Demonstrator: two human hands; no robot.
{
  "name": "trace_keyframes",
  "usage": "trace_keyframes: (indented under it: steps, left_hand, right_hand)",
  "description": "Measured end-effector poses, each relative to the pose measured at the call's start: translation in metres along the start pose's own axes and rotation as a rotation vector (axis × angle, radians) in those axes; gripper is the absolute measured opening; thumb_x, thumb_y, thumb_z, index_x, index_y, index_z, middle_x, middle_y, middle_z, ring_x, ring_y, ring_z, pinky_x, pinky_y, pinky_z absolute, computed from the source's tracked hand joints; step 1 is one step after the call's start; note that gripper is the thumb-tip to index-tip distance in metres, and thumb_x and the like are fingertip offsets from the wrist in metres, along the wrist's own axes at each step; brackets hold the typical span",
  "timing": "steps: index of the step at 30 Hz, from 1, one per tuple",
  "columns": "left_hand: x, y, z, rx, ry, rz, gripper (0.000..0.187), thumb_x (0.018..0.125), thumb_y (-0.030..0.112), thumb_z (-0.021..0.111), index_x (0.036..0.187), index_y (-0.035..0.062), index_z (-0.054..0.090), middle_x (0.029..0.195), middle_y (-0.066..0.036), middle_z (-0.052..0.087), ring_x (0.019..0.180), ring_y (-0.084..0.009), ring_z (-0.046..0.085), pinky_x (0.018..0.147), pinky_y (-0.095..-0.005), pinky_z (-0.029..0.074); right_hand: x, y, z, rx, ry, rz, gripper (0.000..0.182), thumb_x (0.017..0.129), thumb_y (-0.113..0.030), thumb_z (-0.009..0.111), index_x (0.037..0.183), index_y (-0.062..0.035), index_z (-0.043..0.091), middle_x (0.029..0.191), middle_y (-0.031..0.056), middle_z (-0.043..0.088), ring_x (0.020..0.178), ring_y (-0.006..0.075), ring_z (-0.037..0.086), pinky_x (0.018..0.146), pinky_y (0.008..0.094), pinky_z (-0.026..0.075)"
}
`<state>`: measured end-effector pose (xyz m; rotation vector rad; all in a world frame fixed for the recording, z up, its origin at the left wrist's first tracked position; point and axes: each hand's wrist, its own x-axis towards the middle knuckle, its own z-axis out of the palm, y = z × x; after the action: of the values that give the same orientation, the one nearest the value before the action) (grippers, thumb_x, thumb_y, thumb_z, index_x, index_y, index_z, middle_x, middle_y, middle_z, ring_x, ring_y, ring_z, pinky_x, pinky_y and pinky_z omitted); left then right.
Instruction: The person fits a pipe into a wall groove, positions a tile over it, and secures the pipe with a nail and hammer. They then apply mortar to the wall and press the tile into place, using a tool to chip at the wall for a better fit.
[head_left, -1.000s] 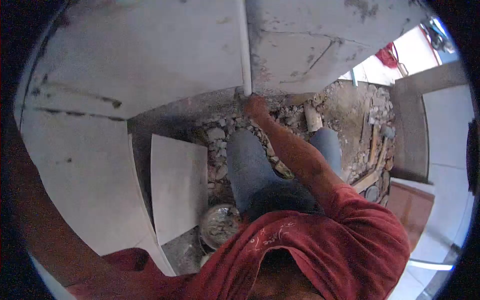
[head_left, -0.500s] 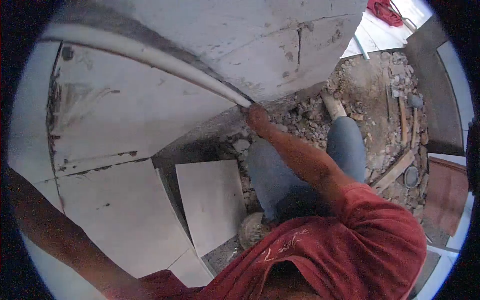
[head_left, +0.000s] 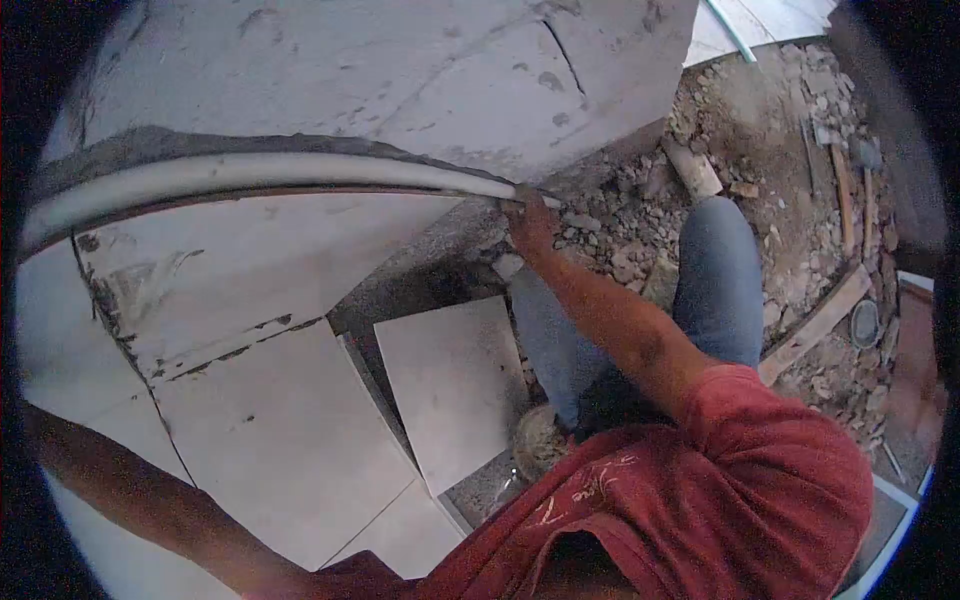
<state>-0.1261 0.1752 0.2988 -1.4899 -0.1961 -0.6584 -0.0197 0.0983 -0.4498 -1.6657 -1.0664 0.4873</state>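
One pipe (head_left: pixel 280 172); one hand (head_left: pixel 528 222); one loose tile (head_left: pixel 455 385)

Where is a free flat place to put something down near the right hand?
Free: the loose tile left of the knees. Crowded: rubble beside the right hand, which grips the white pipe, and planks at right.

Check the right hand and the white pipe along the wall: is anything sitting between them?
Nothing visible does. The right hand is already at the end of the white pipe, where it meets the wall. Whether the fingers close around it cannot be told. Rubble lies just below, clear of the pipe.
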Motion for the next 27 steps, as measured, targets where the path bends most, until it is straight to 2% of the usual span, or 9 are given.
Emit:
trace_keyframes:
  steps: [10, 12, 13, 15, 16, 19, 22, 25, 27]
  left_hand:
    - [0.000, -0.005, -0.002, -0.022, -0.047, -0.085, 0.038, 0.087, 0.029, 0.046, 0.073, -0.0030, 0.061, 0.078, -0.018, 0.051, 0.072, -0.0311, 0.048, 0.070, -0.0452, 0.037]
    - [0.002, 0.008, -0.005, 0.004, -0.088, -0.102, 0.041, 0.087, 0.033, 0.045, 0.077, -0.0028, 0.063, 0.079, -0.018, 0.052, 0.076, -0.0318, 0.050, 0.073, -0.0454, 0.038]
    - [0.000, 0.007, -0.004, -0.006, -0.090, -0.108, 0.041, 0.087, 0.033, 0.045, 0.077, -0.0028, 0.063, 0.079, -0.018, 0.052, 0.076, -0.0318, 0.050, 0.073, -0.0454, 0.038]
    - [-0.001, 0.000, -0.001, 0.044, -0.043, -0.096, 0.042, 0.088, 0.035, 0.045, 0.079, -0.0028, 0.063, 0.081, -0.018, 0.052, 0.077, -0.0327, 0.050, 0.074, -0.0465, 0.037]
    - [0.000, -0.003, -0.003, 0.047, -0.078, -0.106, 0.042, 0.088, 0.035, 0.045, 0.081, -0.0032, 0.063, 0.083, -0.019, 0.052, 0.078, -0.0341, 0.051, 0.075, -0.0470, 0.037]
    - [-0.008, -0.179, 0.036, 0.415, -0.233, -0.669, 0.044, 0.089, 0.035, 0.045, 0.076, -0.0035, 0.061, 0.078, -0.019, 0.051, 0.075, -0.0340, 0.049, 0.073, -0.0469, 0.037]
    - [0.003, -0.008, -0.007, 0.025, -0.155, 0.026, 0.047, 0.091, 0.036, 0.042, 0.069, -0.0037, 0.056, 0.071, -0.018, 0.050, 0.070, -0.0330, 0.045, 0.068, -0.0466, 0.036]
    - [0.004, 0.000, -0.009, 0.036, -0.177, 0.038, 0.053, 0.093, 0.039, 0.041, 0.063, -0.0034, 0.051, 0.066, -0.017, 0.048, 0.067, -0.0320, 0.042, 0.065, -0.0466, 0.034]
    - [0.003, -0.006, -0.005, 0.028, -0.138, 0.066, 0.054, 0.093, 0.040, 0.040, 0.063, -0.0035, 0.050, 0.066, -0.017, 0.047, 0.067, -0.0320, 0.043, 0.065, -0.0469, 0.034]
  right_hand:
    - [0.008, -0.028, -0.032, 0.083, -0.356, 0.269, 0.038, 0.088, -0.020, 0.054, 0.120, -0.0022, 0.048, 0.114, 0.0229, 0.051, 0.101, 0.0399, 0.052, 0.080, 0.0454, 0.045]
    - [-0.011, -0.026, -0.016, -0.107, 0.020, -0.228, 0.042, 0.087, -0.020, 0.056, 0.124, -0.0029, 0.044, 0.120, 0.0226, 0.047, 0.105, 0.0404, 0.049, 0.083, 0.0451, 0.044]
    - [-0.011, -0.027, 0.004, -0.116, 0.019, -0.220, 0.042, 0.087, -0.020, 0.056, 0.124, -0.0029, 0.044, 0.120, 0.0226, 0.047, 0.105, 0.0404, 0.049, 0.083, 0.0451, 0.044]
    - [-0.011, -0.030, 0.037, 0.803, 0.117, 0.332, 0.044, 0.085, -0.018, 0.059, 0.123, -0.0026, 0.042, 0.118, 0.0207, 0.047, 0.106, 0.0381, 0.048, 0.084, 0.0452, 0.042]
    - [-0.013, -0.027, 0.033, 0.799, 0.117, 0.339, 0.044, 0.085, -0.018, 0.059, 0.123, -0.0026, 0.042, 0.118, 0.0207, 0.047, 0.106, 0.0381, 0.048, 0.084, 0.0452, 0.042]
    - [0.000, -0.037, 0.005, 0.202, 0.045, 0.156, 0.038, 0.084, -0.014, 0.060, 0.118, -0.0019, 0.046, 0.108, 0.0181, 0.051, 0.099, 0.0334, 0.050, 0.082, 0.0436, 0.042]
    - [-0.004, -0.027, 0.015, 0.177, 0.118, 0.111, 0.036, 0.083, -0.015, 0.062, 0.113, -0.0007, 0.048, 0.099, 0.0164, 0.053, 0.093, 0.0304, 0.052, 0.080, 0.0441, 0.041]
    - [0.003, -0.043, 0.013, 0.288, 0.131, 0.253, 0.033, 0.082, -0.016, 0.062, 0.110, -0.0013, 0.050, 0.095, 0.0150, 0.054, 0.090, 0.0269, 0.054, 0.077, 0.0385, 0.043]
    - [0.021, -0.075, -0.011, 1.204, 0.121, 1.118, 0.048, 0.086, -0.043, 0.052, 0.118, -0.0074, 0.050, 0.116, 0.0170, 0.051, 0.117, 0.0293, 0.044, 0.095, 0.0421, 0.040]
